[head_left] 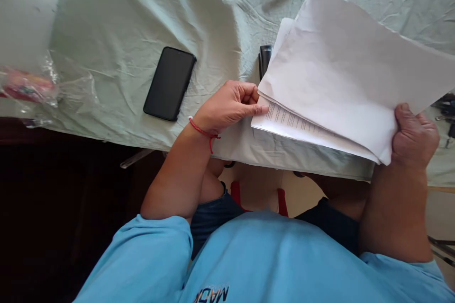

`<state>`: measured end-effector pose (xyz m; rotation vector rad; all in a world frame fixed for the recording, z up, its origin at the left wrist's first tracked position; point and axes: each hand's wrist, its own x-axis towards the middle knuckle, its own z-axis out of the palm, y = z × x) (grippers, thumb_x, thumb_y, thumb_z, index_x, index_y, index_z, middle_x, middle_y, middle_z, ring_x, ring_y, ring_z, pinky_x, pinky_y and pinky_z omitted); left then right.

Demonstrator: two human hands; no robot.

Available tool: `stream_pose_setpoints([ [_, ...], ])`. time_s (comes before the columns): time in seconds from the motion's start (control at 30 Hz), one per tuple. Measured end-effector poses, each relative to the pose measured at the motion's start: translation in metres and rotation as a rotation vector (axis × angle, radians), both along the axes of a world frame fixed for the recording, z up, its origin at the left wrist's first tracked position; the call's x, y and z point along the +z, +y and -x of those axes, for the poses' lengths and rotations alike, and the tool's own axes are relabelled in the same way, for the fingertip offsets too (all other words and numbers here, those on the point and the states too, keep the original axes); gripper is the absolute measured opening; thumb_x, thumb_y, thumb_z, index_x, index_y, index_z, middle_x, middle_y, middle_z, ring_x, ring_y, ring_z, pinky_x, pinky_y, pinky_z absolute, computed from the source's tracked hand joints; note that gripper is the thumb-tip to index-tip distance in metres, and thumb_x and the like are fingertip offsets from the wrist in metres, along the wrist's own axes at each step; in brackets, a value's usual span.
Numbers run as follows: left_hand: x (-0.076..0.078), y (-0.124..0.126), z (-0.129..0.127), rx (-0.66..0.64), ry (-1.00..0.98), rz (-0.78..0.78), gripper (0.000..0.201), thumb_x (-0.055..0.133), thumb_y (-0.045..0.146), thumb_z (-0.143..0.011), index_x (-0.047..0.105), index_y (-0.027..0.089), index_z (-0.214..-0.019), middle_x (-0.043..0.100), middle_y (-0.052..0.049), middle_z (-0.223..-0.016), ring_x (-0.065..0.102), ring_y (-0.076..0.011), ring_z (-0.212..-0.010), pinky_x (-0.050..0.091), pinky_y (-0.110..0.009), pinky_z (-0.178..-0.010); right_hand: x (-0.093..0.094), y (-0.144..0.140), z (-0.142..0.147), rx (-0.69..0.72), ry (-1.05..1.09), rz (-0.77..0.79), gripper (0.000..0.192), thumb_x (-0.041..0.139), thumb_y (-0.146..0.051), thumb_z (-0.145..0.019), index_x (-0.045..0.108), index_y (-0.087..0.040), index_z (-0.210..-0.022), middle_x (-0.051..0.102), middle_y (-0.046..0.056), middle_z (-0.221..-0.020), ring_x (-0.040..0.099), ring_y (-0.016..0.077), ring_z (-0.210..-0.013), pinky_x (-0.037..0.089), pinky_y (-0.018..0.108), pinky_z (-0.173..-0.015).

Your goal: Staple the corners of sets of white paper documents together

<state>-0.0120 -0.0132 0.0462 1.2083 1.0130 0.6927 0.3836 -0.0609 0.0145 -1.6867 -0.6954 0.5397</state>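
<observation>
A loose stack of paper sheets [341, 61] is held over the cloth-covered table, its top sheet blank and wrinkled. Between thumb and bent fingers, my left hand [238, 102] pinches the left corner, where a lower sheet with printed text [291, 120] shows. My right hand [414, 135] grips the stack's near right corner, thumb on top and fingers underneath, partly hidden. Just beyond my left hand, a black object [265, 59], perhaps a stapler, pokes out from behind the papers; most of it is covered.
A black smartphone [169, 83] lies on the pale green tablecloth [121, 52] to the left. Clear plastic wrapping around something reddish [28, 85] is at the far left. Keys [448, 111] lie at the right edge, partly cut off. The table's near edge [241, 163] runs just before my body.
</observation>
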Motion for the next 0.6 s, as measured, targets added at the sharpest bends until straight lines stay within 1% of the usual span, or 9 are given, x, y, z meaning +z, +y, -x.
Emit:
stream_pose_setpoints([
  [0.07,-0.002,0.001,0.001,-0.009,-0.017,0.014,0.038,0.098,0.035,-0.078,0.066,0.017,-0.068,0.062,0.001,-0.070,0.053,-0.0098,-0.066,0.042,-0.024,-0.060,-0.001,0.000,0.000,0.006,-0.001,-0.011,0.063,0.100,-0.060,-0.055,0.054,-0.018,-0.062,0.061,0.004,-0.082,0.060,0.0158,-0.090,0.064,0.037,-0.086],
  [0.17,-0.007,0.002,0.001,0.000,-0.021,-0.002,0.050,0.098,0.049,-0.083,0.062,0.018,-0.066,0.058,0.002,-0.064,0.049,-0.0091,-0.061,0.036,-0.024,-0.055,-0.001,0.000,0.005,0.023,0.010,-0.038,0.061,0.099,-0.061,-0.055,0.057,-0.018,-0.065,0.060,0.004,-0.082,0.065,0.0194,-0.097,0.065,0.041,-0.094],
  [0.27,-0.009,0.001,0.001,-0.008,0.018,-0.031,0.062,0.093,0.064,-0.087,0.058,0.019,-0.062,0.052,0.002,-0.059,0.042,-0.0084,-0.056,0.027,-0.026,-0.051,-0.001,-0.001,0.009,0.027,0.027,-0.055,0.059,0.099,-0.060,-0.055,0.061,-0.017,-0.070,0.063,0.006,-0.086,0.065,0.0188,-0.096,0.066,0.041,-0.095],
  [0.37,-0.008,0.000,-0.001,0.052,0.028,-0.036,0.071,0.090,0.073,-0.086,0.052,0.020,-0.059,0.045,0.003,-0.057,0.038,-0.0084,-0.056,0.025,-0.027,-0.051,-0.001,-0.002,0.009,0.036,0.033,-0.063,0.056,0.099,-0.056,-0.058,0.061,-0.017,-0.071,0.065,0.006,-0.088,0.066,0.0192,-0.099,0.065,0.041,-0.098],
  [0.43,-0.005,0.000,-0.003,0.090,0.005,-0.038,0.071,0.096,0.069,-0.081,0.050,0.020,-0.059,0.046,0.003,-0.060,0.039,-0.0086,-0.058,0.028,-0.026,-0.052,-0.001,-0.002,0.008,0.037,0.028,-0.069,0.055,0.099,-0.056,-0.063,0.061,-0.017,-0.071,0.066,0.006,-0.090,0.066,0.0201,-0.103,0.065,0.043,-0.103],
  [0.53,-0.002,0.001,-0.003,0.053,-0.029,-0.011,0.060,0.106,0.054,-0.069,0.057,0.019,-0.064,0.054,0.003,-0.066,0.046,-0.0094,-0.063,0.036,-0.025,-0.056,-0.002,-0.001,0.005,0.035,0.014,-0.076,0.052,0.097,-0.056,-0.069,0.063,-0.017,-0.071,0.068,0.005,-0.093,0.067,0.0207,-0.108,0.064,0.044,-0.110],
  [0.6,-0.001,0.002,-0.003,0.027,-0.035,0.008,0.054,0.106,0.046,-0.068,0.060,0.019,-0.065,0.056,0.003,-0.065,0.047,-0.0093,-0.063,0.038,-0.025,-0.057,-0.002,-0.001,0.003,0.034,0.022,-0.075,0.052,0.098,-0.057,-0.066,0.065,-0.017,-0.071,0.068,0.004,-0.091,0.067,0.0199,-0.107,0.064,0.043,-0.110],
])
